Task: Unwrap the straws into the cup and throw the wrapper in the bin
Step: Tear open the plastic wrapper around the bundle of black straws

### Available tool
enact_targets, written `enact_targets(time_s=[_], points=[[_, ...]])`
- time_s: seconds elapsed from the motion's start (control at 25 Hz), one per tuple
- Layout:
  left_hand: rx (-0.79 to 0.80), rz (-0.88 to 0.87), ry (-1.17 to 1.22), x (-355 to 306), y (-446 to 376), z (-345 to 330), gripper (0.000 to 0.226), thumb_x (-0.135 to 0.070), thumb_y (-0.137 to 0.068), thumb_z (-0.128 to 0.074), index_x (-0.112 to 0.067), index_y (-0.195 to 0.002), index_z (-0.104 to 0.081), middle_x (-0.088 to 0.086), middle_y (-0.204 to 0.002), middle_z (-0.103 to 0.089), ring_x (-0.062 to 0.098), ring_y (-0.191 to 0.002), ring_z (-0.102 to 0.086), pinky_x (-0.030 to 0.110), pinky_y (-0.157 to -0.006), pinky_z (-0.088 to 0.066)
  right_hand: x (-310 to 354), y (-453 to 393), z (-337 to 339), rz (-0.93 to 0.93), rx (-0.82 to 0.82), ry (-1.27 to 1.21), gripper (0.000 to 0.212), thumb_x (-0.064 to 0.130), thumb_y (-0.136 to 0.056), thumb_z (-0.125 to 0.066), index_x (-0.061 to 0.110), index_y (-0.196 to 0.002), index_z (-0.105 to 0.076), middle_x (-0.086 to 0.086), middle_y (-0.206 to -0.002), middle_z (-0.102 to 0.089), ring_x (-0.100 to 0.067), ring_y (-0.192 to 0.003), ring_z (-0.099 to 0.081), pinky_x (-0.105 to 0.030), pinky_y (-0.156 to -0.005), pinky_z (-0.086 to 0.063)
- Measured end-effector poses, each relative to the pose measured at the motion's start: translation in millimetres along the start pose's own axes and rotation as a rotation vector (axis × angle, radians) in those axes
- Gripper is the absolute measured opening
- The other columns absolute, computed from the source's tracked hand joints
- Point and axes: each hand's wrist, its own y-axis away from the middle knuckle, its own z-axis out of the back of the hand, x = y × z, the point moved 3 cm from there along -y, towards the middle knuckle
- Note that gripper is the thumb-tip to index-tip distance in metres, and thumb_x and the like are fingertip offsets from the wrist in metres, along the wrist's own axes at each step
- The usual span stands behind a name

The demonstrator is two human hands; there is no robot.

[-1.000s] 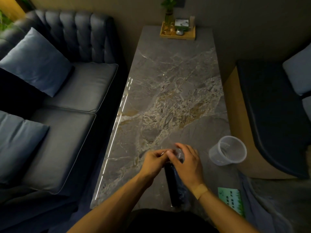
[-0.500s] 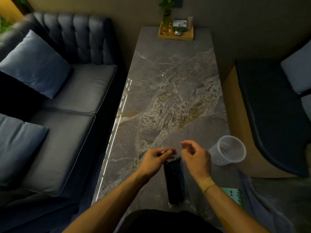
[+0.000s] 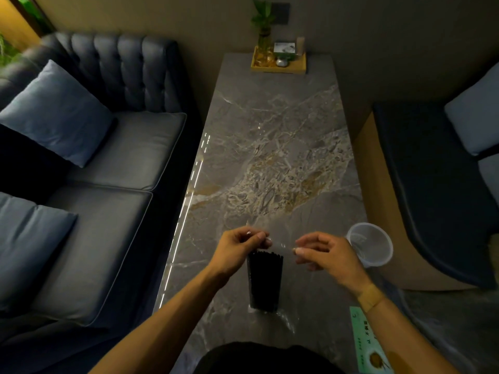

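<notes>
Both hands have drawn apart since a moment ago, stretching the clear wrapper [image 3: 280,242] open: left hand [image 3: 240,248] and right hand [image 3: 324,252] each pinch one edge above the black straws [image 3: 265,282] on the marble table [image 3: 270,147]. Just right stands the cup [image 3: 370,248].

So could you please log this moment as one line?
left hand: pinches wrapper | right hand: pinches wrapper | straws: wrapped | cup: empty

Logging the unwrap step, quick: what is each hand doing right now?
Left hand: pinching the clear plastic wrapper above the bundle of black straws.
Right hand: pinching the wrapper's other side.
</notes>
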Motion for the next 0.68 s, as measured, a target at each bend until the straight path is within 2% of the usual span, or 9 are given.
enact_targets(time_s=[0.08, 0.2, 0.32, 0.44, 0.52, 0.56, 0.64, 0.68], points=[[0.060, -0.013, -0.022, -6.5, 1.2, -2.0, 0.012, -0.013, -0.093, -0.063, -0.015, -0.094, -0.074, 0.000, -0.083, -0.079, 0.008, -0.079, -0.073, 0.012, -0.070, -0.052, 14.8, 4.3, -1.0, 0.048, 0.052, 0.121, 0.032, 0.013, -0.080, -0.075, 0.021, -0.110, -0.066, -0.007, -0.101, -0.075, -0.014, -0.087, -0.073, -0.021, -0.070, -0.056], [0.153, -0.053, -0.109, -17.7, 2.5, -6.5, 0.013, -0.014, -0.094, -0.061, -0.014, -0.098, -0.073, -0.004, -0.086, -0.078, 0.006, -0.084, -0.073, 0.011, -0.073, -0.052, 44.1, 2.8, -3.7, 0.153, 0.083, 0.456, 0.047, 0.033, -0.079, -0.076, 0.037, -0.123, -0.060, 0.013, -0.112, -0.069, -0.005, -0.098, -0.068, -0.026, -0.084, -0.056], [0.209, -0.083, -0.187, -30.6, 3.1, -7.6, 0.013, -0.015, -0.094, -0.061, -0.015, -0.100, -0.073, -0.006, -0.087, -0.078, 0.008, -0.086, -0.073, 0.014, -0.077, -0.053, 70.1, -1.4, -5.4, 0.218, 0.076, 0.688, 0.032, 0.036, -0.080, -0.072, 0.035, -0.112, -0.067, 0.013, -0.097, -0.073, -0.004, -0.084, -0.070, -0.029, -0.079, -0.058], [0.193, -0.109, -0.227, -40.8, -0.3, -3.2, 0.010, -0.016, -0.092, -0.065, -0.019, -0.095, -0.074, -0.007, -0.084, -0.077, 0.008, -0.085, -0.072, 0.020, -0.079, -0.056, 78.7, 0.4, -6.2, 0.209, 0.100, 0.607, 0.011, 0.022, -0.082, -0.073, 0.022, -0.093, -0.074, 0.001, -0.078, -0.076, -0.009, -0.067, -0.072, -0.027, -0.064, -0.059], [0.096, -0.155, -0.291, -44.7, -1.3, -2.3, 0.011, -0.018, -0.089, -0.069, -0.017, -0.099, -0.073, -0.006, -0.091, -0.075, 0.010, -0.089, -0.070, 0.023, -0.081, -0.057, 78.1, 3.7, -9.8, 0.144, 0.100, 0.464, 0.010, 0.015, -0.083, -0.073, 0.015, -0.093, -0.073, -0.007, -0.078, -0.077, -0.014, -0.067, -0.074, -0.024, -0.055, -0.056], [-0.007, -0.195, -0.380, -45.7, -0.7, -3.1, 0.018, -0.022, -0.087, -0.071, -0.019, -0.105, -0.070, -0.007, -0.100, -0.070, 0.010, -0.095, -0.067, 0.023, -0.083, -0.055, 76.9, 5.0, -12.3, 0.103, 0.092, 0.374, 0.011, 0.013, -0.084, -0.072, 0.011, -0.095, -0.072, -0.012, -0.081, -0.076, -0.017, -0.067, -0.074, -0.024, -0.053, -0.055], [-0.282, -0.277, -0.531, -47.2, 7.7, -5.6, 0.039, -0.031, -0.082, -0.075, -0.029, -0.117, -0.058, -0.012, -0.115, -0.052, 0.000, -0.102, -0.055, 0.011, -0.081, -0.047, 72.8, 7.5, -19.5, 0.030, 0.064, 0.220, 0.014, 0.008, -0.085, -0.069, 0.003, -0.098, -0.070, -0.021, -0.087, -0.075, -0.020, -0.067, -0.073, -0.025, -0.050, -0.053], [-0.370, -0.319, -0.536, -48.4, 13.7, -7.5, 0.043, -0.034, -0.080, -0.076, -0.034, -0.117, -0.054, -0.014, -0.115, -0.047, -0.002, -0.101, -0.051, 0.008, -0.078, -0.045, 71.0, 8.7, -23.7, 0.003, 0.045, 0.164, 0.015, 0.007, -0.086, -0.068, 0.000, -0.099, -0.069, -0.023, -0.089, -0.074, -0.019, -0.067, -0.072, -0.025, -0.050, -0.053]])
